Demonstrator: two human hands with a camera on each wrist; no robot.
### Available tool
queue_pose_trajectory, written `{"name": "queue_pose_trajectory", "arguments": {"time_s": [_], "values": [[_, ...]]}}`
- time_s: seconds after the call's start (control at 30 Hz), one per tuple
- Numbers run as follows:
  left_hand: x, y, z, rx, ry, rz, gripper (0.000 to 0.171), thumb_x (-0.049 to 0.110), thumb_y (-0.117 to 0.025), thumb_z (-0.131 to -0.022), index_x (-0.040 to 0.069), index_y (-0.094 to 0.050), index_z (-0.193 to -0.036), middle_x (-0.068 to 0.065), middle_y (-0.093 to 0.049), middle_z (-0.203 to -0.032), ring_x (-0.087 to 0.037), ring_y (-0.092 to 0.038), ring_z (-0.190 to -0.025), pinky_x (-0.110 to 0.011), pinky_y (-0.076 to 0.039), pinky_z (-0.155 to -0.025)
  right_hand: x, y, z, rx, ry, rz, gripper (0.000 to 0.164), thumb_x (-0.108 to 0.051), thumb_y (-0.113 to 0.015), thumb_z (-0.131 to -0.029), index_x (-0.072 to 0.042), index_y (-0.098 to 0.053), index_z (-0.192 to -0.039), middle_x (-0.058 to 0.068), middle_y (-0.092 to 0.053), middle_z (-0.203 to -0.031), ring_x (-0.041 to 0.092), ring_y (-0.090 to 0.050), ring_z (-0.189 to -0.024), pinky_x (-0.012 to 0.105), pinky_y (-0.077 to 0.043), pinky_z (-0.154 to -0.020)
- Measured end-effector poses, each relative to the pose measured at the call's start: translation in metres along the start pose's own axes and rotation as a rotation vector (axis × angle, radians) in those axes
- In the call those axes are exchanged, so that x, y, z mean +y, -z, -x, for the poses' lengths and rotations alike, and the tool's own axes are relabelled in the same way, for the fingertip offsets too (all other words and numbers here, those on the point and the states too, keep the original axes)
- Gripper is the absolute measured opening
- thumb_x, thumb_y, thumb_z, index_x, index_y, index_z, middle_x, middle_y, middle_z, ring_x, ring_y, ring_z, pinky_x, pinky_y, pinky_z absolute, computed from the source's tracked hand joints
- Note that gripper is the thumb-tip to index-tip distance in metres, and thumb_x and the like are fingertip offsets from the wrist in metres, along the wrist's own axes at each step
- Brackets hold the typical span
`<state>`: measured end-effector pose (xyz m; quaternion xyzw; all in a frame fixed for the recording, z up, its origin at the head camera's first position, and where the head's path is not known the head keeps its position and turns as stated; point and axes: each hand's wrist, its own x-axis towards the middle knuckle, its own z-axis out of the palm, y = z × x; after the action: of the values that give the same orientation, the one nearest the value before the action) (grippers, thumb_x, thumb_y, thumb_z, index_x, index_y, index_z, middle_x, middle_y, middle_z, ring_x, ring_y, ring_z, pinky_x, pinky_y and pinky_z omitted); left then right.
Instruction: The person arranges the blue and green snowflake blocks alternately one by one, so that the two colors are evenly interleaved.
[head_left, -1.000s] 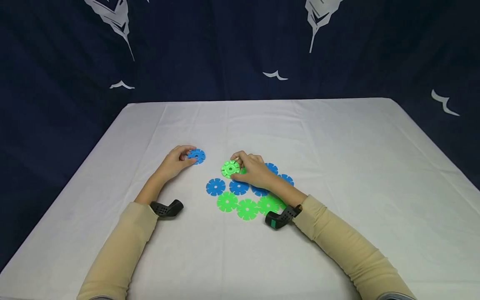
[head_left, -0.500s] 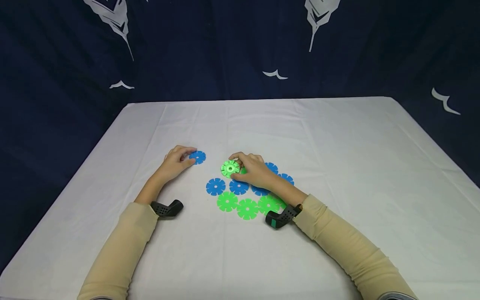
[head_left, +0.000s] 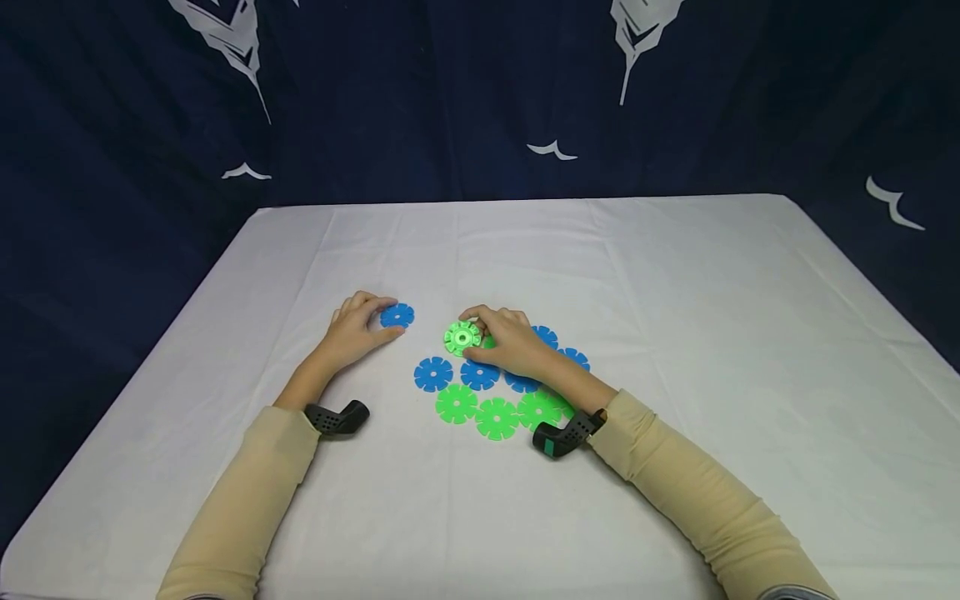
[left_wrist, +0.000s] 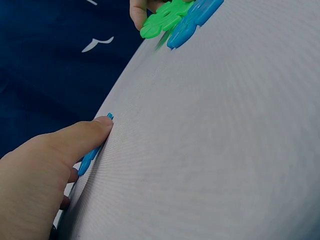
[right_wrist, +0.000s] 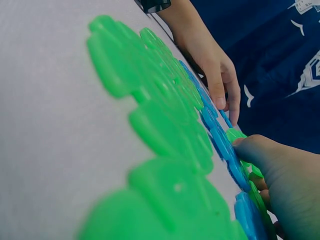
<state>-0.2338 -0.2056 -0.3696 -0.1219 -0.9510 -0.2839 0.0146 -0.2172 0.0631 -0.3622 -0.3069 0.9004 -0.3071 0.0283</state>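
In the head view my left hand (head_left: 352, 333) holds a blue notched interlocking disc (head_left: 397, 315) between thumb and fingers, on the left of the table. The left wrist view shows that thumb right at the blue disc's (left_wrist: 86, 162) edge, close over the cloth. My right hand (head_left: 508, 340) grips a bright green notched disc (head_left: 461, 337) with its thumb and forefinger. Another green disc shows partly beneath the right palm. Below and beside this hand lie more flat discs, a blue one (head_left: 432, 374) and a green one (head_left: 497, 418) among them, some hidden by the right forearm.
A white cloth covers the table (head_left: 420, 517). Behind it hangs a dark blue curtain (head_left: 420, 92) with white feather and bird prints. Each wrist wears a black camera band, the left band (head_left: 336, 417) and the right band (head_left: 567, 433).
The blue disc in the left hand has shifted slightly right and now lies flatter, and the left thumb reaches a little further along its near edge. The right hand stays nearly still with the green disc.
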Motion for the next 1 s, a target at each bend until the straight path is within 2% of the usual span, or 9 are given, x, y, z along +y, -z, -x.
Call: {"name": "queue_pose_trajectory", "arguments": {"time_s": [0.37, 0.53, 0.63, 0.77, 1.0], "values": [[0.0, 0.001, 0.001, -0.004, -0.01, -0.011, 0.054, 0.038, -0.061, -0.083, 0.01, -0.049, -0.128, -0.012, -0.044, -0.121, -0.028, -0.037, -0.111, -0.045, -0.024, -0.093, 0.001, -0.001, -0.002, 0.008, 0.017, 0.002, 0.049, -0.029, -0.063, -0.084, -0.015, -0.046, -0.127, 0.002, -0.056, -0.09, 0.017, -0.048, -0.086, 0.046, -0.026, -0.097], [-0.002, 0.0, 0.002, -0.007, -0.009, -0.016, 0.054, 0.037, -0.06, -0.084, 0.01, -0.049, -0.129, -0.012, -0.044, -0.121, -0.029, -0.036, -0.114, -0.045, -0.024, -0.093, 0.002, -0.003, -0.003, 0.022, 0.005, -0.057, 0.048, -0.025, -0.063, -0.085, -0.018, -0.046, -0.128, 0.003, -0.058, -0.095, 0.016, -0.053, -0.088, 0.045, -0.027, -0.099], [-0.002, 0.0, 0.002, -0.008, -0.008, -0.014, 0.054, 0.037, -0.06, -0.084, 0.01, -0.049, -0.129, -0.012, -0.044, -0.122, -0.029, -0.036, -0.115, -0.045, -0.023, -0.094, 0.003, -0.004, -0.004, 0.042, -0.012, -0.105, 0.046, -0.022, -0.063, -0.085, -0.019, -0.047, -0.127, 0.005, -0.059, -0.096, 0.017, -0.055, -0.088, 0.039, -0.036, -0.092], [-0.002, 0.0, 0.002, -0.005, -0.012, -0.013, 0.053, 0.036, -0.06, -0.084, 0.01, -0.049, -0.129, -0.013, -0.044, -0.122, -0.029, -0.036, -0.114, -0.045, -0.023, -0.094, 0.0, -0.004, -0.005, 0.069, -0.056, -0.162, 0.042, -0.019, -0.061, -0.086, -0.017, -0.048, -0.126, 0.006, -0.059, -0.093, 0.015, -0.055, -0.081, 0.033, -0.045, -0.076], [-0.001, -0.001, 0.002, -0.001, -0.014, -0.004, 0.053, 0.036, -0.06, -0.084, 0.01, -0.05, -0.129, -0.013, -0.044, -0.121, -0.029, -0.036, -0.114, -0.045, -0.023, -0.094, -0.012, -0.005, -0.015, 0.099, -0.186, -0.097, 0.041, -0.021, -0.059, -0.088, -0.016, -0.047, -0.127, 0.004, -0.06, -0.084, 0.013, -0.052, -0.066, 0.045, -0.031, -0.093]]}}
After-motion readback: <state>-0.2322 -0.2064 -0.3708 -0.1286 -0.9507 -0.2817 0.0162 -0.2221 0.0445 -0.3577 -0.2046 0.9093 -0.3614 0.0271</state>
